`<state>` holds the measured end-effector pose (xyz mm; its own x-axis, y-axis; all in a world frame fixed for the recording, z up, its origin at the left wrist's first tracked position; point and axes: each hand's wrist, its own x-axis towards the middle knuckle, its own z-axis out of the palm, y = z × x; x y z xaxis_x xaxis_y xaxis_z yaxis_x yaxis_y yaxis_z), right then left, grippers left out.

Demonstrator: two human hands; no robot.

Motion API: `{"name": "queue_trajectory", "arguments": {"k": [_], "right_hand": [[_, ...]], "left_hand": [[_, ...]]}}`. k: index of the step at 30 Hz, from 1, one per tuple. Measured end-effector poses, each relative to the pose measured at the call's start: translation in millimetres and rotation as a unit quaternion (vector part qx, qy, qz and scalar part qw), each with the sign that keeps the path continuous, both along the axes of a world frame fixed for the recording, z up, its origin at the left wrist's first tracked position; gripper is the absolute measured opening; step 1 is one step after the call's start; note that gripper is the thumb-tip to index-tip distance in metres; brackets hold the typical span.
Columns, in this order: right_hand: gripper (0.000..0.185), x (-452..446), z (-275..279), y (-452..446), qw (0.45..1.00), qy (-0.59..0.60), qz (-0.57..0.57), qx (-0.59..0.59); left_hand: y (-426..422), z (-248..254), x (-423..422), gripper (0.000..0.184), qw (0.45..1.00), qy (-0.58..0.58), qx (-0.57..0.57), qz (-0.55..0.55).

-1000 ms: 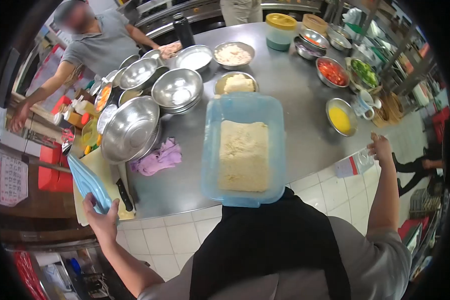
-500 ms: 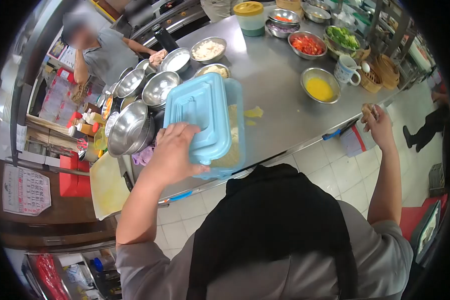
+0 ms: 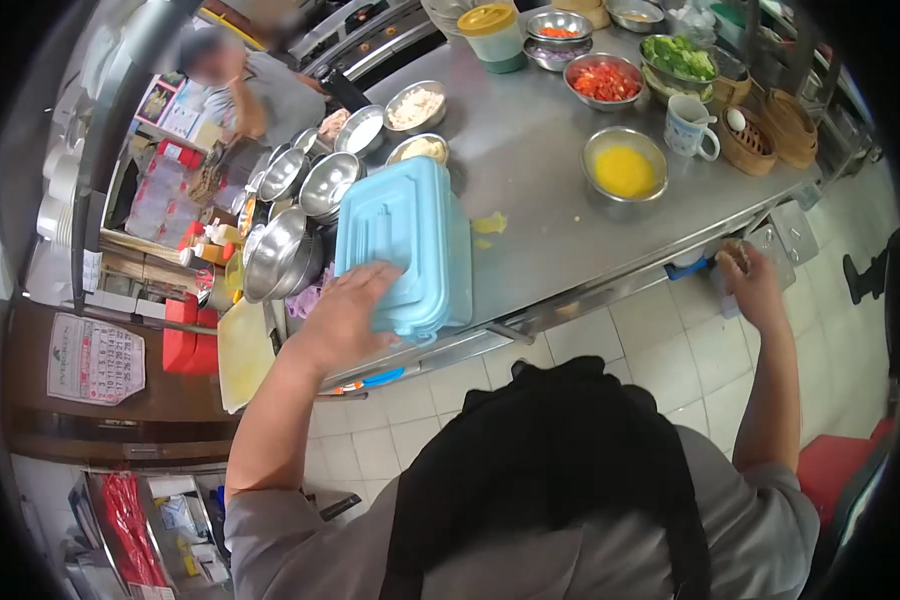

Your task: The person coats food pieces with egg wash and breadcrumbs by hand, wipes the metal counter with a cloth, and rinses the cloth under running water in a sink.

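Note:
A light-blue plastic container (image 3: 458,270) sits near the front edge of the steel table, with its blue lid (image 3: 410,205) now over its top. My left hand (image 3: 345,310) grips the lid's near left corner, fingers lying over the top and thumb at the near edge. Out past the table's front edge on the right, my right hand (image 3: 755,285) is raised with its fingers curled around something small and brownish that I cannot make out. What is inside the container is hidden by the lid.
Steel bowls (image 3: 280,255) crowd the left. Beaten egg (image 3: 625,172), red chopped vegetables (image 3: 604,82), green ones (image 3: 678,60), a mug (image 3: 686,128) and bamboo steamers (image 3: 790,125) stand right. A yellow cutting board (image 3: 243,355) is at left. Another person (image 3: 255,95) stands across the table.
The lid has come down and right over the container, covering its open side. My right hand has moved slightly lower. The view has shifted a little.

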<state>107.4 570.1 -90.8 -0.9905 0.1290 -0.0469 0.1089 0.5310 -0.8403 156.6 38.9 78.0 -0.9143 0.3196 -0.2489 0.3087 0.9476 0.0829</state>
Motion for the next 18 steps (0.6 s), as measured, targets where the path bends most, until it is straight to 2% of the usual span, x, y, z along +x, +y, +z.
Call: {"name": "queue_trajectory", "arguments": {"k": [2,5,8,10,12,15,18], "right_hand": [[0.028,-9,-13,0,1.000,0.000,0.029,0.002],[0.031,-12,8,-21,0.997,-0.049,0.065,-0.012],[0.032,-11,9,-28,0.995,-0.050,0.084,-0.036],[0.032,-4,19,-30,0.994,-0.041,0.098,-0.012],[0.031,5,28,-31,0.995,-0.025,0.098,0.012],[0.031,9,1,-18,0.996,-0.017,0.077,-0.029],[0.030,19,13,-23,0.990,0.018,0.102,0.100]], "left_hand": [[-4,-4,-2,0.083,1.000,-0.005,0.001,0.002],[10,-8,4,0.083,1.000,0.006,0.013,-0.025],[8,-13,10,0.090,0.999,0.022,0.029,-0.037],[5,-21,12,0.091,0.998,0.049,0.023,-0.029],[8,-29,25,0.092,0.995,0.096,0.028,0.010],[4,-63,45,0.095,0.976,0.209,-0.013,0.056],[-10,-109,55,0.094,0.946,0.319,-0.018,0.057]]}}
